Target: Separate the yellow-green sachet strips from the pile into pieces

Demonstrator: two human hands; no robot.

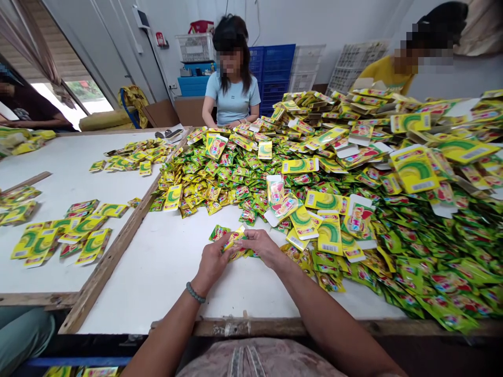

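My left hand [212,260] and my right hand [262,246] meet over the white table [165,277], both gripping a small stack of yellow-green sachets [234,240]. A bead bracelet sits on my left wrist. A single sachet [218,232] lies flat just beyond my left fingers. Right of my right hand lie flat yellow carton blanks [329,233]. Behind them a huge heap of sachets [412,251] and cartons covers the right half of the table.
A person in a light blue shirt [233,99] sits at the far side, another in yellow [387,73] at the far right. A wooden strip [113,251] splits off the left table, which carries folded cartons [58,238]. Blue and white crates [275,68] line the wall.
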